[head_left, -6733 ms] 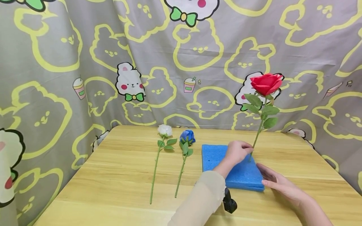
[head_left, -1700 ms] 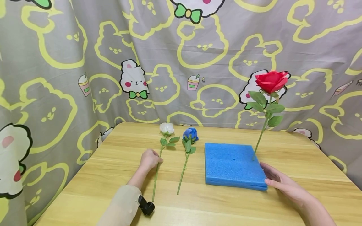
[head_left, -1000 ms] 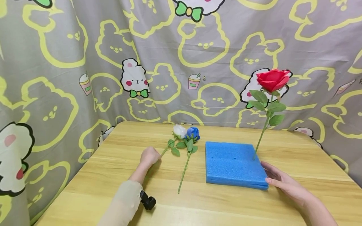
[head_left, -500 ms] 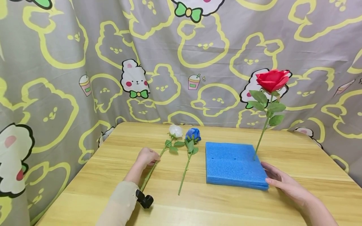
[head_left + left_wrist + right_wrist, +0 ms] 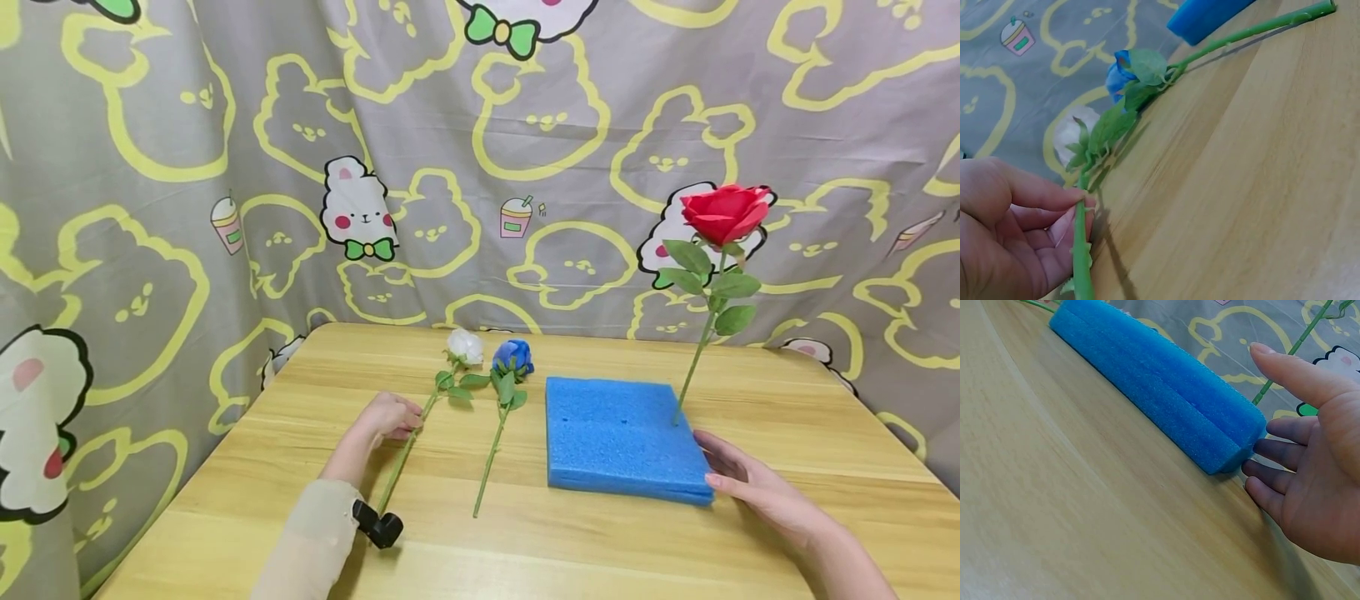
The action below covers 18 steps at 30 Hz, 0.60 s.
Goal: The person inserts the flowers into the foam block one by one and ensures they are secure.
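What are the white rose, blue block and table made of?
The white rose has a probably plastic stem, smooth and evenly green; its blurry petals could be cloth. The blue block looks like matte foam, because it's grainy. The table seems wood or wood print, softly shiny with grain stripes.

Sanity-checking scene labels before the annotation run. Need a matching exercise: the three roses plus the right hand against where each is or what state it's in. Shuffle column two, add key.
Column 1
1. White rose
2. Red rose
3. Right hand
4. Blue rose

Column 2
A. Stem stuck in the foam block
B. Fingers at the foam block's right edge
C. Lying on the table, no hand on it
D. Stem pinched by the left hand

Pairs: 1-D, 2-A, 3-B, 4-C
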Tool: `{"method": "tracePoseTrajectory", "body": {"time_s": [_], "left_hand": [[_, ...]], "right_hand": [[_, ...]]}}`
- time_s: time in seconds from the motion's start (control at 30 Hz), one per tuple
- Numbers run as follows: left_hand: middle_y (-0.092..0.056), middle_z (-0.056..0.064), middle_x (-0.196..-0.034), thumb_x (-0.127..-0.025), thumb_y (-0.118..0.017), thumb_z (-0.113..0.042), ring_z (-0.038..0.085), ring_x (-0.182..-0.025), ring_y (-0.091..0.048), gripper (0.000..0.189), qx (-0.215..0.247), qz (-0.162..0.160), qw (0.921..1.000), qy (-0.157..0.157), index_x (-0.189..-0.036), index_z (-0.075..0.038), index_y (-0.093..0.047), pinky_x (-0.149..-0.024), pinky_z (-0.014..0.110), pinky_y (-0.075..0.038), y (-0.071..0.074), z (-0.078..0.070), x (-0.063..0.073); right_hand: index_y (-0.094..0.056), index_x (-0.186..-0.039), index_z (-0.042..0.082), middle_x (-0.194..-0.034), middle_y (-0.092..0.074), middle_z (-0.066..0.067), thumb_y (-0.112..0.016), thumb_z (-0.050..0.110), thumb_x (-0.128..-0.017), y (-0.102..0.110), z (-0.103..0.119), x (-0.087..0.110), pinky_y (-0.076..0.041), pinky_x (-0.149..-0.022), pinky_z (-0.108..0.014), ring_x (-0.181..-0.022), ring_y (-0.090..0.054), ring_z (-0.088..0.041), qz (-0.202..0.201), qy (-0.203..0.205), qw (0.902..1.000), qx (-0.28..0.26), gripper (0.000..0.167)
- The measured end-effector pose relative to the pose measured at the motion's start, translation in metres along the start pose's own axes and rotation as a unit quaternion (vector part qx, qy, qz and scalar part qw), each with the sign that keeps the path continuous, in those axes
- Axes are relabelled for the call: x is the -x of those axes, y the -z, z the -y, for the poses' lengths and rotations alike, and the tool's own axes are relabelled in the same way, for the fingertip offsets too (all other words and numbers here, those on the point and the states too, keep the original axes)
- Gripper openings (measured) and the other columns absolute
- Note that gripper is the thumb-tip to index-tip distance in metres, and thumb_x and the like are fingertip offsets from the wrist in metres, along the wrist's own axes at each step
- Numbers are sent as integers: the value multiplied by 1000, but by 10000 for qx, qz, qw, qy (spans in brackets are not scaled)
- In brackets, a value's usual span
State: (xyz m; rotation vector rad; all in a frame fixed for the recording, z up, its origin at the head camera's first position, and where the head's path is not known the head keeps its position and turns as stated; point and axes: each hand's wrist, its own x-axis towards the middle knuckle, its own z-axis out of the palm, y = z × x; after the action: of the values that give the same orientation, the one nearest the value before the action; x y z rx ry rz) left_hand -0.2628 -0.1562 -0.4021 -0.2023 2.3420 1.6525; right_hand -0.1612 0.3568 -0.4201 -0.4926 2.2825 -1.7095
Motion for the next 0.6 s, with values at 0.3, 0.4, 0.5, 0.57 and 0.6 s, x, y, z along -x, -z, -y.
{"method": "tracePoseTrajectory", "body": {"time_s": [0.3, 0.4, 0.5, 0.57, 0.6], "left_hand": [[-57, 10, -84, -80, -60, 9, 13, -67, -54, 34, 800, 212, 9965, -122, -113, 17, -53, -60, 20, -51, 2, 7, -3], [-57, 10, -84, -81, -58, 9, 13, -67, -54, 35, 966, 267, 9947, -210, -114, 19, -51, -61, 20, -51, 3, 9, -3], [-57, 10, -86, -83, -57, 9, 13, -68, -54, 33, 1049, 326, 9935, -303, -114, 19, -50, -63, 21, -51, 3, 9, -1], [-58, 11, -88, -84, -55, 8, 13, -70, -55, 33, 1101, 392, 9925, -370, -114, 20, -49, -64, 22, -51, 4, 9, 0], [-58, 12, -88, -85, -55, 8, 14, -70, -56, 33, 1130, 423, 9919, -404, -114, 20, -48, -65, 22, -51, 4, 8, 1]], "right_hand": [[-8, -143, -12, -131, -29, 19, -44, 8, -97, 0, -1, 0, -29, -89, -5, -113, -33, 19, -10, 4, 10000, 15, 61], [-9, -143, -11, -133, -27, 14, -44, 9, -97, 0, 0, -1, -30, -89, -5, -113, -33, 19, -25, -34, 10000, 42, 61], [-9, -143, -11, -132, -28, 15, -44, 9, -97, 0, 0, -1, -30, -89, -5, -113, -33, 19, -28, -56, 10000, 43, 61], [-9, -143, -11, -131, -29, 19, -44, 9, -97, 0, -1, -1, -30, -89, -5, -113, -33, 19, -25, -59, 10000, 37, 61], [-9, -143, -11, -130, -30, 20, -44, 9, -97, 0, -1, -1, -30, -89, -5, -113, -33, 19, -17, -57, 10000, 29, 61]]}}
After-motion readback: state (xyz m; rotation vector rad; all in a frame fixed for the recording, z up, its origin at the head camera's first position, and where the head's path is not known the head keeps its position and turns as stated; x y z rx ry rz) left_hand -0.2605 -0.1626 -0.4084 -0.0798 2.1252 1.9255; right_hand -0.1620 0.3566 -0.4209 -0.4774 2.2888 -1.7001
